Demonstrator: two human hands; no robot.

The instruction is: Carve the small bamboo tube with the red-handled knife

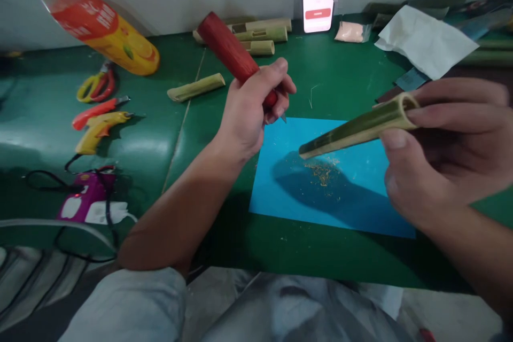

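My left hand (252, 107) is closed around the red wooden handle (230, 51) of a small tool, whose metal tip just shows below the fingers. My right hand (449, 144) pinches a split green bamboo piece (356, 131) by its near end, and the piece slants down to the left. Its far end hangs over a blue sheet (332, 176) on the green table (160, 133). Brown shavings (323, 171) lie scattered on the sheet under the bamboo.
Several cut bamboo pieces (256, 35) lie at the back, one more (196, 87) nearer. At left are scissors (96, 85), an orange cutter (96, 111), a yellow glue gun (98, 129), a purple tool (86, 200) with cables and a bottle (104, 29). A phone (318, 2) and white paper (425, 40) stand behind.
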